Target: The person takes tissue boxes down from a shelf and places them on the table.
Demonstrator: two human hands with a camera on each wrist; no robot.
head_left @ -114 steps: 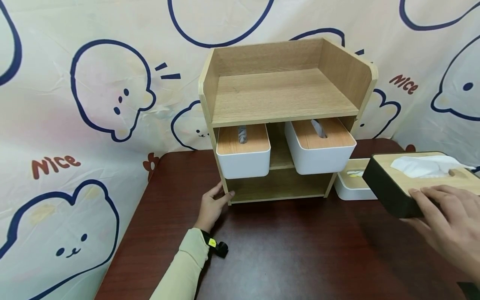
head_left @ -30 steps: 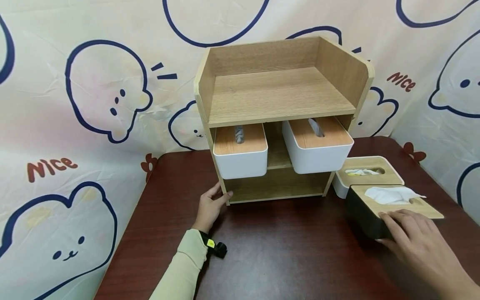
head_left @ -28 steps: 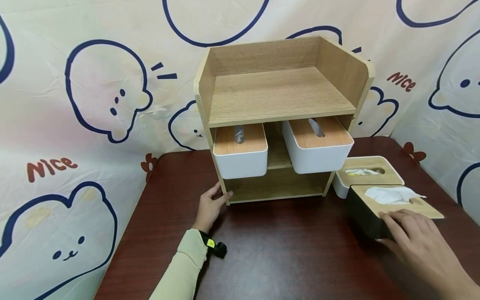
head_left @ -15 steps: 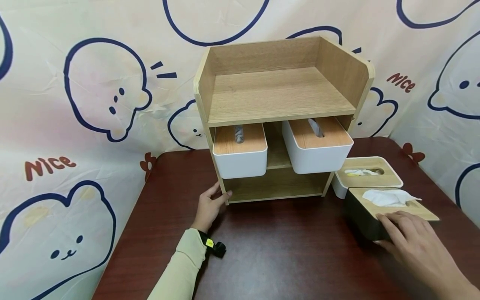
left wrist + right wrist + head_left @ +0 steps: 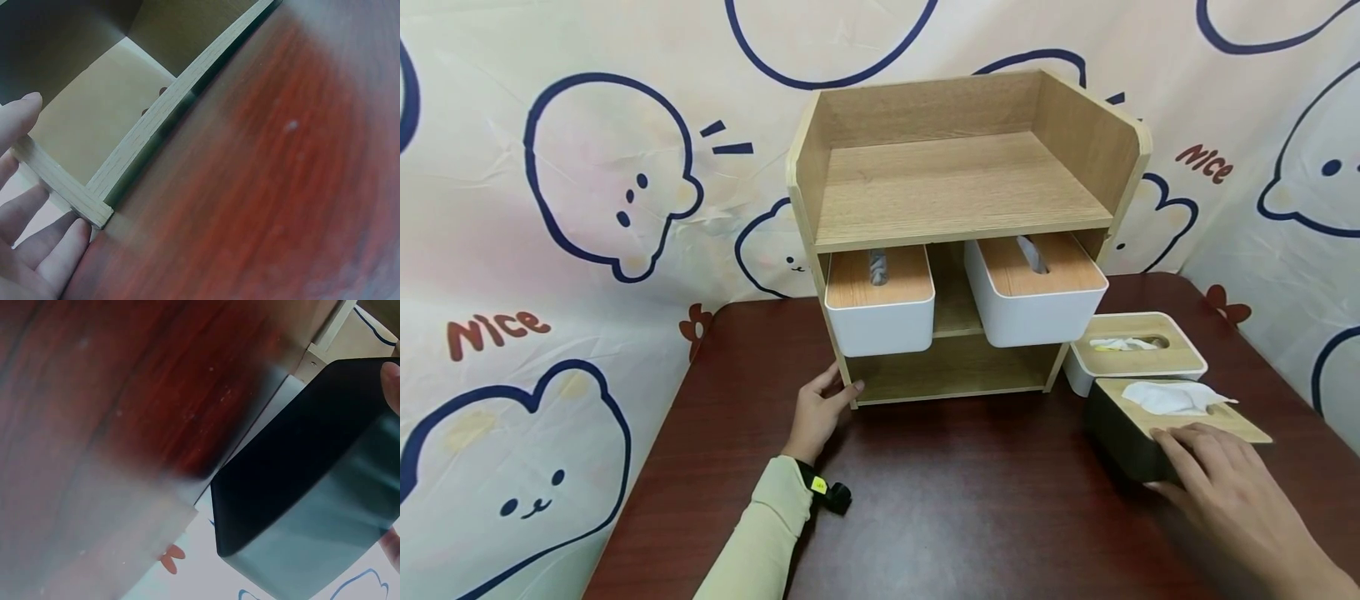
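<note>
My left hand grips the lower left side panel of a wooden desk shelf, thumb in front and fingers behind. In the left wrist view the thumb and fingers straddle that panel's edge. With my right hand I hold a black tissue box by its near end. Its wooden lid has a white tissue sticking out. The right wrist view shows the black box close up, with part of the thumb on it; whether its underside touches the table cannot be told.
Two white tissue boxes with wooden lids, a left one and a right one, jut from the middle shelf. A lower white tissue box stands right of the shelf, just behind the black one. All stand on a dark red-brown table before a cartoon-printed backdrop.
Since the oldest frame, my right hand has brought the black tissue box down and left, in front of the low white one. Over the last second it drifts slightly nearer. My left hand keeps its grip.
</note>
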